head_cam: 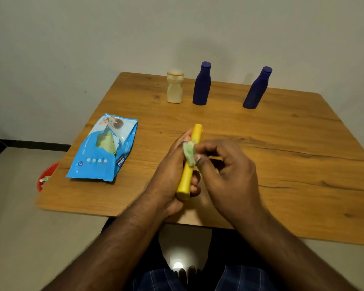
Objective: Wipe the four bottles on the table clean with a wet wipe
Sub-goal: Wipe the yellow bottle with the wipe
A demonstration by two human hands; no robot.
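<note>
the yellow bottle (189,164) is being held just above the near middle of the counter (282,154), lying slanted with one end pointing toward twelve o'clock and the other end toward the person at six. the left hand (172,171) is cradling it from the nine o'clock side, its grip curled around the lower half, with fingertips showing on the far side of the bottle near its base. a small greenish wet wipe (189,153) is sitting bunched against the bottle's middle. the right hand (225,169) is coming in from three o'clock, its grip pinching the wipe between thumb and fingers and pressing it onto the bottle.

at twelve o'clock from the hands, near the far edge of the counter, three more bottles are standing upright in a row: a cream bottle (174,86) with a rounded cap at eleven, a dark blue bottle (202,84) just beside it at twelve, and a second dark blue bottle (257,88) well apart at one o'clock.

at nine o'clock from the yellow bottle a light blue wipes pack (103,148) is lying flat on the counter, with a wipe poking from its opening. beyond the counter's edge at eight o'clock a red bin (47,175) is sitting on the floor, partly hidden, with crumpled bits inside.
</note>
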